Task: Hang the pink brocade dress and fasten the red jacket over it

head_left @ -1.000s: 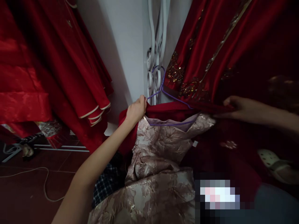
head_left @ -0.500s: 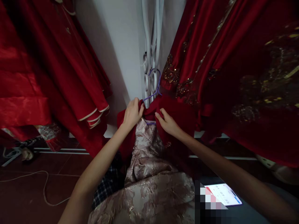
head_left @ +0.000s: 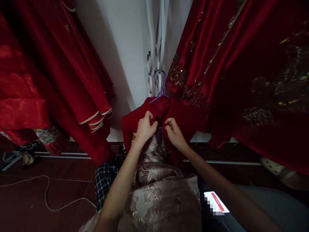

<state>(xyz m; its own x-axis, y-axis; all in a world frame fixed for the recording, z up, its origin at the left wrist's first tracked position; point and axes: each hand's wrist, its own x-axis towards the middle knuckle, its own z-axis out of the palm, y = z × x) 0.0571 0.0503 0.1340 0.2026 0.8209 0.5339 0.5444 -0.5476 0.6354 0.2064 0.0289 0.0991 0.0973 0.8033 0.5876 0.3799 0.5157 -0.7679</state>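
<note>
A dark red jacket (head_left: 135, 120) hangs on a purple hanger (head_left: 164, 86). My left hand (head_left: 146, 128) pinches the jacket's front edge on the left. My right hand (head_left: 175, 133) has its fingers closed on the opposite front edge. Between and below my hands, a pale pinkish brocade dress (head_left: 154, 149) shows inside the jacket opening. Its wide, shiny patterned skirt spreads down toward me. Part of the hanger's lower bar is visible between the two edges.
Red garments (head_left: 79, 80) hang on the left, and red garments with gold trim (head_left: 217, 58) on the right. White curved metalwork (head_left: 155, 42) stands against the wall behind. A lit phone (head_left: 218, 201) lies at lower right; a white cable (head_left: 48, 196) crosses the tiled floor.
My left hand has moved right and down, and my right hand slightly right and down. The jacket now sits higher over the hanger's shoulders, and its collar area is spread flatter.
</note>
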